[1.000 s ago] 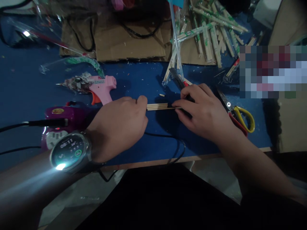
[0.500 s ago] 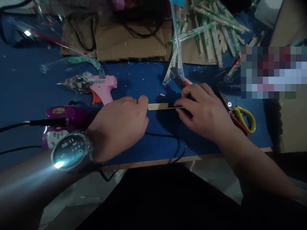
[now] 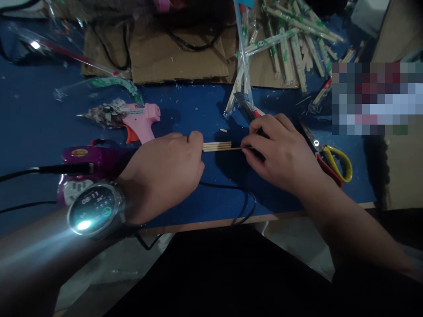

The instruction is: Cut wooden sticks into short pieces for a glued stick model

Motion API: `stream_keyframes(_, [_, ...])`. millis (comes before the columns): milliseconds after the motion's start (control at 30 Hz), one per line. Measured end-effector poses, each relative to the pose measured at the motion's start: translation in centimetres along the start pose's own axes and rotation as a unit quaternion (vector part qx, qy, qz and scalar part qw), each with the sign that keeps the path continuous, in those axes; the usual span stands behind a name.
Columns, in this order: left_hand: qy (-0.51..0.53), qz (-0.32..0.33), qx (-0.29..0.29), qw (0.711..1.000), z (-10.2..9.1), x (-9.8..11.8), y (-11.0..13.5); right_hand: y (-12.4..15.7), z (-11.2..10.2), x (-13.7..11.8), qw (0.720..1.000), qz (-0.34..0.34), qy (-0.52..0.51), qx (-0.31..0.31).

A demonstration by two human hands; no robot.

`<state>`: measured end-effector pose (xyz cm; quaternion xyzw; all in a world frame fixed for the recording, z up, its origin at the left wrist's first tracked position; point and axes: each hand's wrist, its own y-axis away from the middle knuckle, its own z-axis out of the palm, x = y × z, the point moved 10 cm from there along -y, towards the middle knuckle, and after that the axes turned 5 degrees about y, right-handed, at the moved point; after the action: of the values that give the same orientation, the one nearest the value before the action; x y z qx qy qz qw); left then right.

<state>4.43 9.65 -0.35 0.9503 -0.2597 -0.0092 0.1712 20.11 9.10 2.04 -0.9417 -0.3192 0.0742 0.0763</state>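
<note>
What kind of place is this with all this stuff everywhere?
Probably a craft workbench: there's a pink glue gun, a utility knife in the right hand, and a pile of plastic-wrapped chopsticks.

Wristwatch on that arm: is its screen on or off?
On: the wristwatch shows glowing digits reading 08:11.

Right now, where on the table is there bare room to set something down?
Mostly bare, bar small scraps: blue table between the pink glue gun, cardboard and left hand; also left of the gun, beyond the purple device. Crowded: back right, with wrapped chopsticks; around the right hand, with knife and scissors.
</note>
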Motion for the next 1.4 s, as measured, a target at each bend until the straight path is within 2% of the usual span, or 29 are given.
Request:
stream_keyframes(467, [0.001,-0.008,-0.019,1.0,0.19,-0.04,0.01,0.03,0.04,-0.08,1.0,-0.01,0.005,0.012])
stream_keyframes(667, [-0.004,0.006,0.003,1.0,0.05,0.06,0.08,0.04,0.05,-0.14,1.0,-0.017,0.007,0.012])
stream_keyframes(1400, [0.003,-0.001,0.011,1.0,-0.21,-0.04,0.06,-0.01,0.12,0.03,1.0,0.001,0.0,0.012])
